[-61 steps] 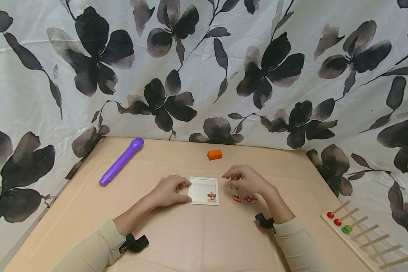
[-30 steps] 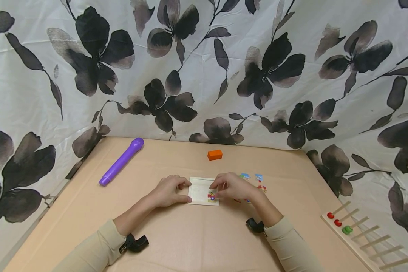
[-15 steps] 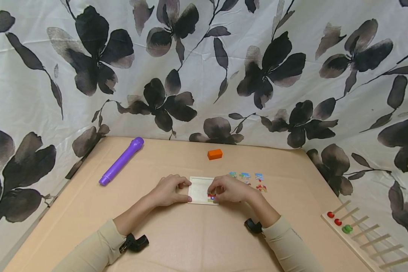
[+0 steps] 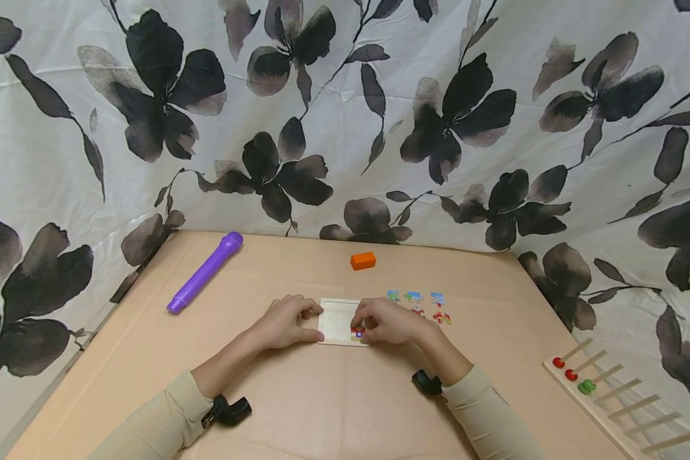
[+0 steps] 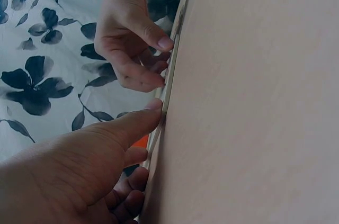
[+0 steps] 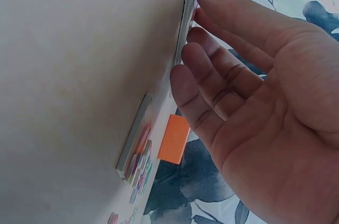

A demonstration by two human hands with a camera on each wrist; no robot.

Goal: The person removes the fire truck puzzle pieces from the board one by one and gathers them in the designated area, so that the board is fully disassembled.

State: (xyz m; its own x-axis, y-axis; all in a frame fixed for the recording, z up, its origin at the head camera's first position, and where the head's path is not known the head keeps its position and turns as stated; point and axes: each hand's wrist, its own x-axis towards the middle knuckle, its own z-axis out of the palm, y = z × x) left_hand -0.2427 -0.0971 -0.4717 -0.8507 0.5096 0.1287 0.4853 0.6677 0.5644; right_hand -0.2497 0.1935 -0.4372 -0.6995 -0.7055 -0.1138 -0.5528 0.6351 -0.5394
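A shallow white puzzle tray (image 4: pixel 336 321) lies on the table. My left hand (image 4: pixel 284 324) grips its left edge, thumb at the near corner and fingers farther up; the left wrist view shows thumb and fingertips along the rim. My right hand (image 4: pixel 390 321) is over the tray's right side, thumb and fingers pinching a small puzzle piece mostly hidden beneath them. Just under those fingertips, a colourful puzzle piece (image 4: pixel 357 334) sits in the tray's near right corner. Several loose puzzle pieces (image 4: pixel 414 297) lie right of the tray, some behind my right hand.
Behind the tray stands an orange block (image 4: pixel 363 260). A purple tube (image 4: pixel 205 273) lies at the back left. At the right edge is a wooden peg board (image 4: pixel 621 399) with red and green beads. A floral cloth (image 4: pixel 345 115) hangs behind the table (image 4: pixel 299 396).
My right hand has moved left from the loose pieces to the tray's right side, then stayed there almost still. My left hand has kept its hold on the tray.
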